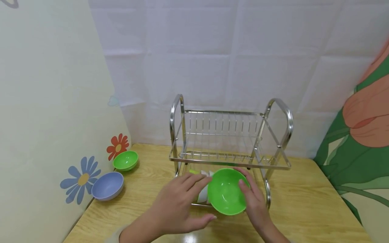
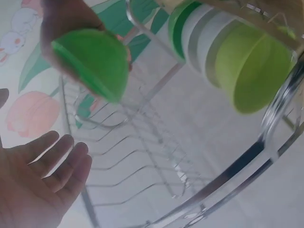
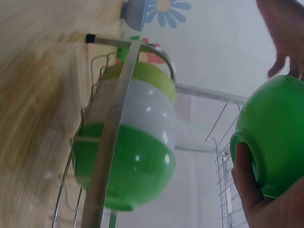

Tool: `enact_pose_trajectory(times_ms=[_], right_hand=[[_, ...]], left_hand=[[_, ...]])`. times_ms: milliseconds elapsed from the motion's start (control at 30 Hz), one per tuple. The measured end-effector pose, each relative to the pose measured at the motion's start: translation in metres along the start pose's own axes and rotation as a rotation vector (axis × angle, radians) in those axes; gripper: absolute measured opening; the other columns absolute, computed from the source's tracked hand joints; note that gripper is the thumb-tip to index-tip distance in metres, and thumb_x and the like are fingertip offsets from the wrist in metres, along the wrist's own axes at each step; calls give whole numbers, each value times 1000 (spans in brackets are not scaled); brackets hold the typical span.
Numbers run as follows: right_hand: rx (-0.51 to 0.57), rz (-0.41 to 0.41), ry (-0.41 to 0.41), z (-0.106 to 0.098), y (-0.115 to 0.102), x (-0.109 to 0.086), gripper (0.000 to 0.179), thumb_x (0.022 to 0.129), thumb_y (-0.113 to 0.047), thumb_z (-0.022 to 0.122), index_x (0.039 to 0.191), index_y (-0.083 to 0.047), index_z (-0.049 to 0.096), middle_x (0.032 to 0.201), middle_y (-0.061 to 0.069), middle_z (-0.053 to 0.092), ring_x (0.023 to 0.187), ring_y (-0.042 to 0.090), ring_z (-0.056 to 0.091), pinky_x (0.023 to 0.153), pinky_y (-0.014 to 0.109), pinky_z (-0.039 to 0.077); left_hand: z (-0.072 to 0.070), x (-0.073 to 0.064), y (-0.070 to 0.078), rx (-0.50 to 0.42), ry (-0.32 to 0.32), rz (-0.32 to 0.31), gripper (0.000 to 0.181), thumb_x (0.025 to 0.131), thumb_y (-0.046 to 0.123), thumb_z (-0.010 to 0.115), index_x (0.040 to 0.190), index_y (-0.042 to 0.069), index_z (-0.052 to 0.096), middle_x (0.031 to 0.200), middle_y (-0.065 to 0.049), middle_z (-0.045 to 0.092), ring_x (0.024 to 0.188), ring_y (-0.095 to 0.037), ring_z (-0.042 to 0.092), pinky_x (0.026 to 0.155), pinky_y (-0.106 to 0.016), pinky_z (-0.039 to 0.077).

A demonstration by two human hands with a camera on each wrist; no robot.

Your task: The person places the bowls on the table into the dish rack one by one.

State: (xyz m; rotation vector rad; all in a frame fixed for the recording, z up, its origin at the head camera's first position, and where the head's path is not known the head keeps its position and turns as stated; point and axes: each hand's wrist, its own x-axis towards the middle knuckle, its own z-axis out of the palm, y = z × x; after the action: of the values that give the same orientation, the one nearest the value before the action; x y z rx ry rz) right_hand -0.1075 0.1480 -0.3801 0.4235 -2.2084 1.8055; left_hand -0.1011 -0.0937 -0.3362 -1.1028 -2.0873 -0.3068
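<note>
Green, glossy plastic by the look of it: the bowl hangs before the wire rack, hollow toward the person, with highlights inside. The right hand has the grip, thumb at its rim and fingers behind; the left hand spreads wide beside it, though blur makes contact hard to judge. It's mid-handling, seemingly, and joining the row of bowls below would call for turning it on edge.
</note>
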Motion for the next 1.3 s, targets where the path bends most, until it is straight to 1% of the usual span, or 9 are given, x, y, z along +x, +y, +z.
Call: enact_pose_trajectory(times_ms=[233,400,467,567,700,767,1033,1200,1300], right_hand=[[-151,-22,39,-22,5,2,35,108,-15,36,139,-13,53,140,5,52,112,-1,55,80,34,58],[-319,-99,61,-35,12,5,36,107,-11,40,140,-11,54,134,9,63,115,-10,52,92,23,48],[-381,-112,63,-38,14,6,36,107,-11,41,141,-11,53,136,9,62,116,-13,49,96,25,48],[-442,-129,60,-42,16,8,37,106,-11,42,142,-11,52,139,10,60,120,-3,53,98,41,52],[-489,-157,54,-46,18,10,38,106,-12,43,143,-8,51,136,16,60,120,32,59,92,68,49],[-522,-166,55,-48,20,11,38,106,-14,44,142,-7,51,135,20,60,117,44,58,89,73,47],[-754,-213,45,-51,25,16,43,105,-19,46,146,-6,46,145,23,52,123,50,54,93,73,43],[-873,-213,21,-50,26,21,40,105,-22,48,139,-1,51,132,24,60,114,46,60,90,67,49],[-939,-198,-15,-48,28,25,41,104,-24,49,139,-2,51,132,26,60,112,47,62,87,65,51]], left_hand=[[-33,17,-5,-25,190,110,56,91,54,55,121,8,68,110,-1,71,94,-16,66,81,-30,57],[-49,32,-18,-31,289,128,50,93,48,54,114,6,70,105,-4,72,90,-19,67,75,-31,58],[-53,37,-27,-53,316,113,50,94,47,52,114,5,70,104,-5,72,89,-20,66,70,-31,57],[-57,44,-41,-92,318,46,55,98,51,47,116,4,69,106,-7,71,93,-21,63,64,-28,55],[-56,53,-62,-107,302,-30,61,100,55,43,117,4,69,112,-10,70,101,-25,61,73,-34,55],[-54,58,-73,-97,306,-39,61,100,55,43,116,3,69,113,-11,69,104,-27,60,81,-40,53],[-45,77,-111,-19,273,-125,48,94,40,56,120,2,68,121,-14,66,110,-30,56,91,-43,49],[-37,86,-130,8,237,-192,45,91,32,64,123,1,66,125,-14,64,114,-32,54,96,-44,46],[-32,90,-139,22,216,-219,44,92,32,64,124,2,65,126,-14,64,116,-32,53,98,-44,46]])
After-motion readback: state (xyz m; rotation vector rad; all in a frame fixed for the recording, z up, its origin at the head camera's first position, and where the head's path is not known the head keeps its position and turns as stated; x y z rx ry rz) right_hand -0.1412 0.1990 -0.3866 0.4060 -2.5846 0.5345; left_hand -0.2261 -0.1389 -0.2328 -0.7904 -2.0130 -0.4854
